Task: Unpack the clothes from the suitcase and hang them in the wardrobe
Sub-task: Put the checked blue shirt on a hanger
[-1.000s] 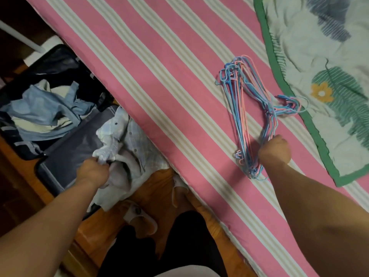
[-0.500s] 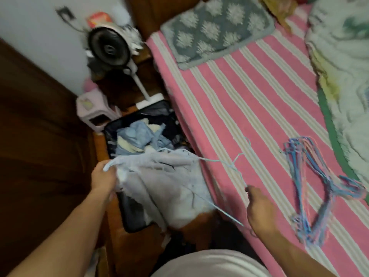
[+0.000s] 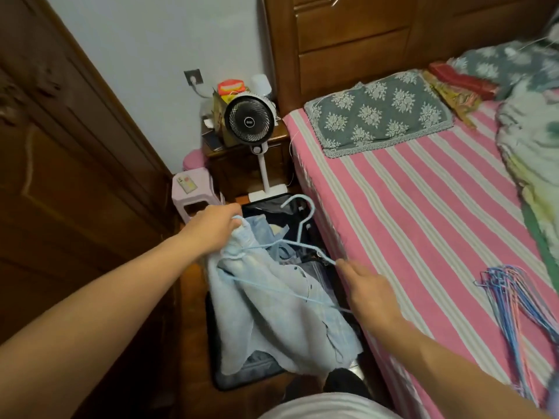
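Observation:
My left hand (image 3: 216,226) grips the top of a pale blue garment (image 3: 272,316), which hangs over the open black suitcase (image 3: 217,379) on the floor. My right hand (image 3: 367,290) holds a light blue wire hanger (image 3: 298,234) by one end, its hook pointing up and away from me. The hanger's bar lies across the garment's front. More blue clothes (image 3: 279,249) lie in the suitcase behind the garment. A dark wooden wardrobe door (image 3: 69,189) fills the left side.
A bed with a pink striped sheet (image 3: 423,222) runs along the right, with a bundle of coloured wire hangers (image 3: 514,313) on it. A standing fan (image 3: 249,122), a nightstand (image 3: 242,164) and a pink stool (image 3: 193,189) stand beyond the suitcase.
My right hand took one blue hanger from the bundle on the bed and brought it over to the garment. My left hand lifted the garment out of the suitcase. My view rose toward the headboard.

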`<act>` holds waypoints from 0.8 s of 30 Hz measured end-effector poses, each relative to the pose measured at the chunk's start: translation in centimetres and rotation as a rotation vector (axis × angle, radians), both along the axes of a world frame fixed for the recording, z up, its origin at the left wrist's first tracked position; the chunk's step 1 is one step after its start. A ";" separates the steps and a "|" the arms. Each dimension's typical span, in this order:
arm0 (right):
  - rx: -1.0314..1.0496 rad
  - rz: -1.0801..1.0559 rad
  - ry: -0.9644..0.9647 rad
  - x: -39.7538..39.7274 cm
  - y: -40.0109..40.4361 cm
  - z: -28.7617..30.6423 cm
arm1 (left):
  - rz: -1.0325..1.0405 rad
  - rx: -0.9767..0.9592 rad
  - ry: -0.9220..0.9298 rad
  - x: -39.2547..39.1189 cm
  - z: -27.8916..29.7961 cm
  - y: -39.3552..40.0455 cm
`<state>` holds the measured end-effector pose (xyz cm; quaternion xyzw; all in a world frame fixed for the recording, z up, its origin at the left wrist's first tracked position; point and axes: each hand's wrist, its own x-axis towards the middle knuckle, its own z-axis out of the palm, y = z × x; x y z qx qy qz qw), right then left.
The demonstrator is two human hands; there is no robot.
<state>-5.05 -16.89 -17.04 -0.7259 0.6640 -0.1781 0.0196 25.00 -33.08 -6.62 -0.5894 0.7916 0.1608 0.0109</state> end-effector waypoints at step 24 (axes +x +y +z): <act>0.175 0.241 -0.780 6.7 -13.7 11.5 | 0.033 -0.120 0.626 -5.3 28.4 7.9</act>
